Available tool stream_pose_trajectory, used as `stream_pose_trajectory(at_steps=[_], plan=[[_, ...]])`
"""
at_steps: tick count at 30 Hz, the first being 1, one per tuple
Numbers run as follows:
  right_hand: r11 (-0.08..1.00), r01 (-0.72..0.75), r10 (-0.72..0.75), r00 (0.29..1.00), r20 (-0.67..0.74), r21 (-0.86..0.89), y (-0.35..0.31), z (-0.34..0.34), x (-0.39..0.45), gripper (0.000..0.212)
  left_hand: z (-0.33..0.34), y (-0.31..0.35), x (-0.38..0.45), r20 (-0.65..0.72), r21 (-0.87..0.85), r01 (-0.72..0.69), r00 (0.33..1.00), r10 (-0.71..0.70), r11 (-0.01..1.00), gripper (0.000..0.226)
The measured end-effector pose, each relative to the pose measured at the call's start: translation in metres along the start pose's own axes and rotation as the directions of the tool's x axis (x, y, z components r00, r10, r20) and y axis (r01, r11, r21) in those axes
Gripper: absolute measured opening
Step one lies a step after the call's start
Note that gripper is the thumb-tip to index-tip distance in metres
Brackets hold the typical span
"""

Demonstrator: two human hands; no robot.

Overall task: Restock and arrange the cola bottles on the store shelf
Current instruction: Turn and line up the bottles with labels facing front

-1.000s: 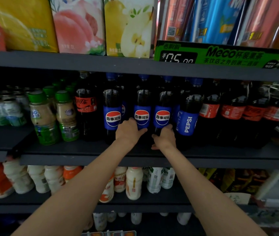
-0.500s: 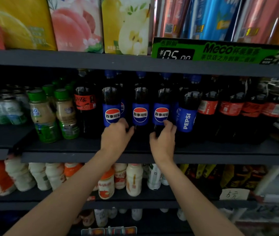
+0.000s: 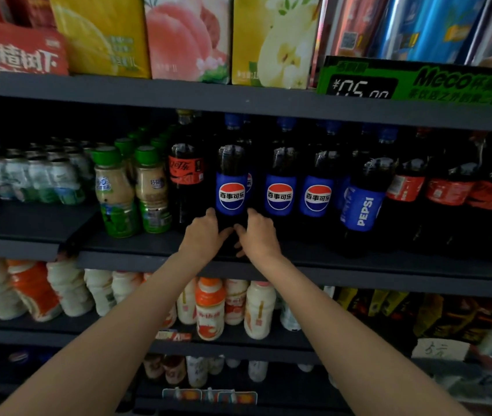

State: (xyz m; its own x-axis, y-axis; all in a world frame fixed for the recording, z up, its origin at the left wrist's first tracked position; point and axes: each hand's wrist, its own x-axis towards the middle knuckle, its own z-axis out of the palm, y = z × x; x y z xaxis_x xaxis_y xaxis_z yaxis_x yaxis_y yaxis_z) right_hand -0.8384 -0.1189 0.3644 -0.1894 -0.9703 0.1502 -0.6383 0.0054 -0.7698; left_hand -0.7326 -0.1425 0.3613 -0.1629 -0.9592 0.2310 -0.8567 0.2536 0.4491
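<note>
On the middle shelf (image 3: 359, 267), right of the red Coca-Cola bottle (image 3: 185, 181), both hands, left (image 3: 205, 235) and right (image 3: 258, 235), now clasp the leftmost Pepsi bottle (image 3: 231, 187) labelled 百事可乐, having shifted left from the neighbouring bottles.

The hands (image 3: 232, 235) cover the gripped cola bottle's (image 3: 231, 181) base; the rear bottles (image 3: 247, 163) are perhaps cola too, lost in shadow.
</note>
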Motion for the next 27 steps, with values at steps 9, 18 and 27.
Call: stream_pose_trajectory(at_steps=[9,18,27], plan=[[1.0,0.02,-0.021,0.99,-0.136,-0.011,0.004,0.014,-0.005,0.024,-0.005,-0.017,0.014,0.116,-0.119,-0.132,0.982,0.146,0.984,0.044],[0.996,0.005,-0.026,0.972,-0.232,-0.088,0.008,0.02,0.0,0.026,-0.001,-0.016,0.016,0.113,-0.155,-0.181,0.973,0.2,0.971,0.042],[0.993,-0.006,-0.026,0.966,-0.259,-0.121,0.009,0.024,0.008,0.022,0.002,-0.013,0.023,0.115,-0.154,-0.16,0.977,0.179,0.975,0.043]])
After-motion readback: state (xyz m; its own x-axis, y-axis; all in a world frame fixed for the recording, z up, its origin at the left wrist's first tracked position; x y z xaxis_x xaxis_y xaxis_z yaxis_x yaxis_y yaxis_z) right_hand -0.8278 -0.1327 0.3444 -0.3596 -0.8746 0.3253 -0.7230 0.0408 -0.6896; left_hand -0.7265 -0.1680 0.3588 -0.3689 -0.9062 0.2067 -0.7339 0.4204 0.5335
